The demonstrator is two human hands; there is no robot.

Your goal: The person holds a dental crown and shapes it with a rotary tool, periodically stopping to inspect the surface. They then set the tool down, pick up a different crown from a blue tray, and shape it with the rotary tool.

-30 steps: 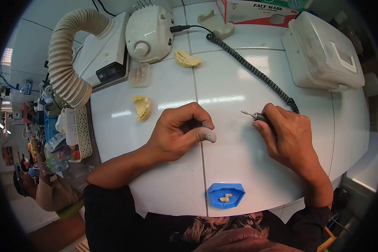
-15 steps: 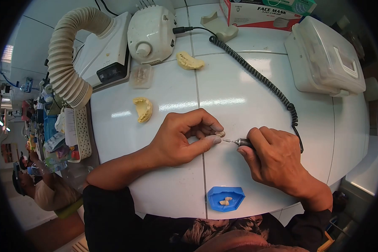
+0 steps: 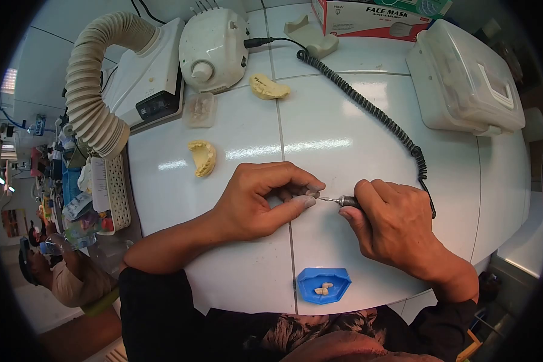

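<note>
Between its thumb and fingers, my left hand [image 3: 264, 199] pinches a small pale tooth-like piece [image 3: 312, 193], partly covered by the fingertips. My right hand [image 3: 395, 226] is wrapped round a dark rotary handpiece [image 3: 349, 202], whose thin metal bit [image 3: 329, 199] points left and reaches the piece; whether it touches cannot be made out. Below the hands, a blue tray [image 3: 308, 289] holds several small pale pieces [image 3: 324, 288]. A yellowish dental cast [image 3: 203, 158] lies left of my left hand, and a second cast [image 3: 268, 87] lies farther back.
A white control unit [image 3: 213, 51] stands at the back, its coiled cable [image 3: 368, 104] running to the right. Beside it are a ribbed hose [image 3: 90, 78] and a small clear box [image 3: 200, 110]. A lidded case [image 3: 464, 81] stands back right. Another person [image 3: 69, 277] is at far left.
The handpiece bit has moved slightly left, closer to the pale piece. My left fingers have shifted and now cover more of the piece. The whole view has shifted slightly.
</note>
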